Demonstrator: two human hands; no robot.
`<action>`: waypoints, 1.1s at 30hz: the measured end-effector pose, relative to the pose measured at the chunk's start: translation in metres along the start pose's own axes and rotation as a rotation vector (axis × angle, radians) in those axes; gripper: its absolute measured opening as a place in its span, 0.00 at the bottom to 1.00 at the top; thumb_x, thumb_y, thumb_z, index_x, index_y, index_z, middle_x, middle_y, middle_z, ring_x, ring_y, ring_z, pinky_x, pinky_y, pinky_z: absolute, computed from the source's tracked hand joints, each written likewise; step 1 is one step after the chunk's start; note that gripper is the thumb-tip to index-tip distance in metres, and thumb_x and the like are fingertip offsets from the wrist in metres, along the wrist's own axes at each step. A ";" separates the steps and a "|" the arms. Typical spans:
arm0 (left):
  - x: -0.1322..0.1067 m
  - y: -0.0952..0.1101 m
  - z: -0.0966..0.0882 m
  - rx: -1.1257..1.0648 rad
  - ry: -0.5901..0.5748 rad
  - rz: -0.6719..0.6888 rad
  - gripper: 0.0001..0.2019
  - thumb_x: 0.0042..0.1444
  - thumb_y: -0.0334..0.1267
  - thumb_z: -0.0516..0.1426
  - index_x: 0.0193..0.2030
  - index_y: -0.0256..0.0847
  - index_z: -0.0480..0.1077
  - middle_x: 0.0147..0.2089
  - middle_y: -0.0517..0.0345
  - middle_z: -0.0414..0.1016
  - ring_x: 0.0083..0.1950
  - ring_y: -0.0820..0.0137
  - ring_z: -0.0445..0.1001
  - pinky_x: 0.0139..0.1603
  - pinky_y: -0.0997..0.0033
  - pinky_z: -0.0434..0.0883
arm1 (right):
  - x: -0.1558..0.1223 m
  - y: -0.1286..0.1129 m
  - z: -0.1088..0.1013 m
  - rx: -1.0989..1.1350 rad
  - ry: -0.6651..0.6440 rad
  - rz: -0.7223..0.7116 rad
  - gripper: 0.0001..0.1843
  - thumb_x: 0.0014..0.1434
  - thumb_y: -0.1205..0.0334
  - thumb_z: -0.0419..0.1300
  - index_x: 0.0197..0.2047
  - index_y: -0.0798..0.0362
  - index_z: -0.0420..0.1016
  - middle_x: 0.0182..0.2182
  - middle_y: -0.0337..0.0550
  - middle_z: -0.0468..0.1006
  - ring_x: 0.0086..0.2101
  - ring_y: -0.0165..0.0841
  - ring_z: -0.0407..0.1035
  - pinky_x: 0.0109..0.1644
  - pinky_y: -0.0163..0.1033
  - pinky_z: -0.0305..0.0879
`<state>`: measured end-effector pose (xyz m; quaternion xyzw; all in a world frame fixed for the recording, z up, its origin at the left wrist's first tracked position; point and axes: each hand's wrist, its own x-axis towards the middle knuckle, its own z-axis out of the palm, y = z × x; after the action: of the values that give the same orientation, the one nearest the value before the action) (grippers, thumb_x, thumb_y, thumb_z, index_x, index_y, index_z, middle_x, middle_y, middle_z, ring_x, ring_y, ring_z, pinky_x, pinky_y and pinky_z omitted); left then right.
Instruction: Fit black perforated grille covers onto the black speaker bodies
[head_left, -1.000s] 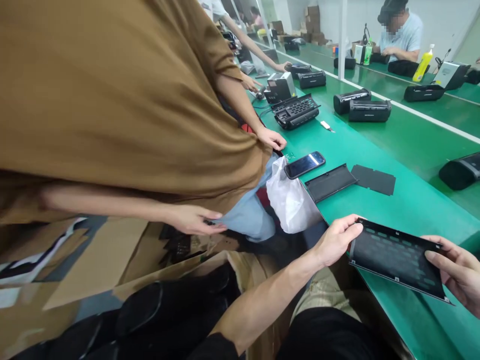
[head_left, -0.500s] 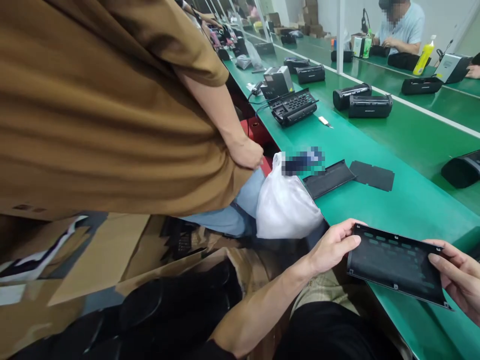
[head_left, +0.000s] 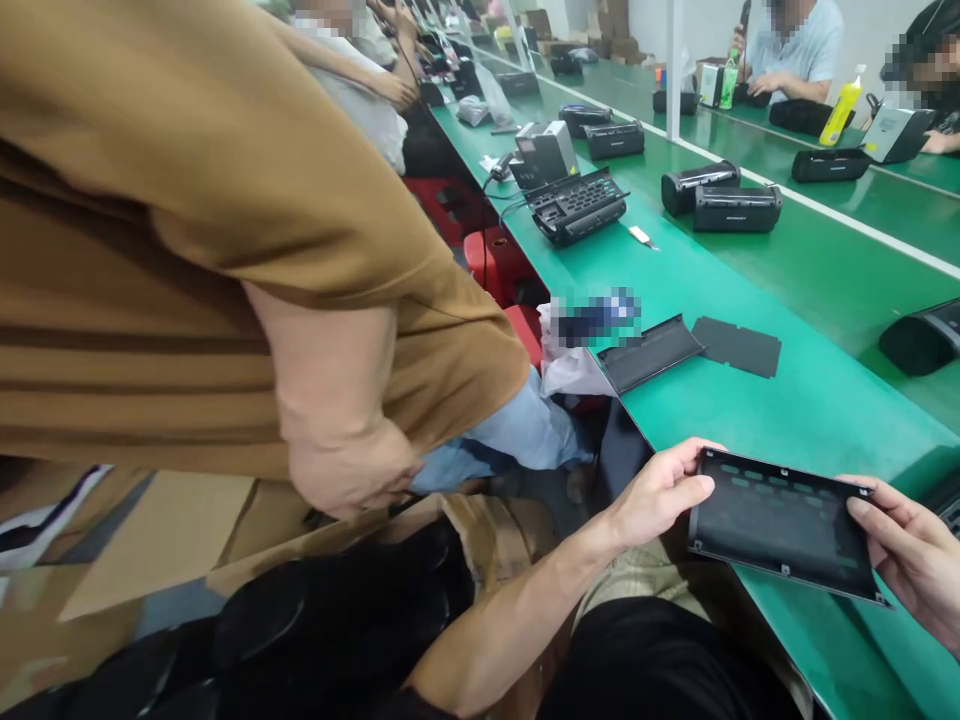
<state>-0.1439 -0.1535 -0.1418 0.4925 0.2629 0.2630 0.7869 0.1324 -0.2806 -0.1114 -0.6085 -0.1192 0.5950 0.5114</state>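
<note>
Between both hands I hold a black, slightly curved plastic panel (head_left: 784, 530) with small screw tabs along its long edges and rows of slots near the top. My left hand (head_left: 667, 490) pinches its left end, thumb on the inner face. At the right end, my right hand (head_left: 904, 545) grips it with the thumb over the edge. The panel is tilted above the green bench's near edge. Beyond it on the bench lie a similar black curved panel (head_left: 651, 355) and a flat dark sheet (head_left: 736, 346).
A person in a brown shirt (head_left: 225, 260) stands close at my left. Black speaker-like units (head_left: 739, 208) stand along the green bench (head_left: 810, 410). A slotted black housing (head_left: 577, 208) and a small blade (head_left: 643, 237) lie farther off. A carton of black parts (head_left: 345, 610) sits below left.
The person in brown has moved nearer, and their arm now hangs lower and further left. The white bag has mostly gone from view behind them. My hands keep the same grip on the panel.
</note>
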 end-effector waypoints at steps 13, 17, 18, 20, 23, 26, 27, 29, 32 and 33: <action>0.000 0.000 0.001 -0.093 -0.009 -0.018 0.26 0.55 0.45 0.70 0.59 0.38 0.76 0.45 0.54 0.77 0.44 0.68 0.74 0.46 0.71 0.69 | -0.001 -0.002 0.006 0.041 0.075 0.012 0.31 0.39 0.53 0.88 0.48 0.48 0.88 0.33 0.40 0.83 0.29 0.29 0.75 0.34 0.29 0.75; 0.001 0.001 0.003 -0.125 -0.014 -0.040 0.25 0.51 0.38 0.69 0.56 0.38 0.76 0.44 0.55 0.77 0.43 0.69 0.74 0.45 0.72 0.68 | -0.001 -0.004 0.005 0.026 0.087 0.026 0.33 0.37 0.53 0.88 0.47 0.49 0.88 0.30 0.39 0.80 0.27 0.29 0.72 0.32 0.29 0.75; 0.001 0.002 0.003 -0.127 -0.014 -0.042 0.24 0.51 0.37 0.69 0.56 0.38 0.75 0.43 0.56 0.77 0.42 0.69 0.73 0.45 0.72 0.68 | 0.000 -0.004 0.005 0.026 0.095 0.027 0.34 0.36 0.53 0.88 0.47 0.49 0.87 0.30 0.39 0.80 0.27 0.29 0.72 0.31 0.29 0.75; 0.001 0.002 0.004 -0.127 -0.012 -0.045 0.24 0.51 0.36 0.69 0.56 0.38 0.75 0.42 0.57 0.77 0.41 0.70 0.73 0.44 0.72 0.67 | -0.001 -0.004 0.006 0.026 0.113 0.032 0.35 0.34 0.52 0.89 0.46 0.49 0.87 0.31 0.39 0.81 0.27 0.29 0.73 0.30 0.29 0.74; 0.000 0.002 0.003 -0.128 -0.011 -0.045 0.24 0.51 0.35 0.68 0.56 0.38 0.75 0.42 0.57 0.77 0.41 0.70 0.73 0.44 0.72 0.67 | 0.000 -0.004 0.006 0.012 0.118 0.039 0.35 0.34 0.51 0.89 0.47 0.48 0.87 0.32 0.40 0.82 0.28 0.30 0.74 0.31 0.29 0.74; 0.000 0.001 0.002 -0.127 -0.018 -0.042 0.24 0.51 0.35 0.68 0.56 0.39 0.75 0.43 0.56 0.78 0.41 0.69 0.73 0.45 0.72 0.68 | 0.001 -0.002 0.003 -0.017 0.108 0.019 0.34 0.37 0.50 0.88 0.48 0.48 0.87 0.33 0.40 0.83 0.29 0.31 0.75 0.32 0.30 0.75; 0.000 0.000 0.002 -0.125 -0.020 -0.039 0.24 0.51 0.35 0.68 0.56 0.39 0.75 0.44 0.56 0.78 0.42 0.69 0.74 0.45 0.71 0.68 | 0.001 -0.001 0.002 -0.027 0.099 0.004 0.33 0.39 0.50 0.87 0.49 0.47 0.87 0.33 0.40 0.83 0.29 0.31 0.75 0.33 0.30 0.75; 0.000 -0.002 0.001 -0.123 -0.019 -0.038 0.24 0.52 0.37 0.68 0.57 0.39 0.76 0.45 0.54 0.78 0.43 0.68 0.74 0.45 0.71 0.68 | 0.002 0.001 0.000 -0.045 0.076 -0.023 0.30 0.43 0.51 0.86 0.48 0.47 0.87 0.34 0.40 0.84 0.29 0.30 0.75 0.34 0.29 0.76; 0.000 -0.005 0.000 -0.121 -0.012 -0.045 0.24 0.53 0.38 0.68 0.57 0.38 0.76 0.44 0.54 0.78 0.42 0.68 0.73 0.43 0.71 0.67 | 0.000 0.002 0.000 -0.056 0.052 -0.041 0.26 0.47 0.52 0.84 0.49 0.47 0.87 0.35 0.40 0.84 0.30 0.30 0.76 0.36 0.29 0.76; -0.001 -0.005 0.000 -0.120 -0.010 -0.047 0.24 0.53 0.38 0.68 0.58 0.38 0.76 0.43 0.55 0.78 0.42 0.68 0.73 0.43 0.71 0.66 | 0.000 0.002 0.001 -0.059 0.053 -0.043 0.26 0.48 0.51 0.84 0.49 0.46 0.87 0.35 0.40 0.84 0.30 0.30 0.76 0.35 0.30 0.76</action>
<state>-0.1433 -0.1561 -0.1463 0.4394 0.2540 0.2571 0.8224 0.1309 -0.2814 -0.1122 -0.6361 -0.1363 0.5638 0.5089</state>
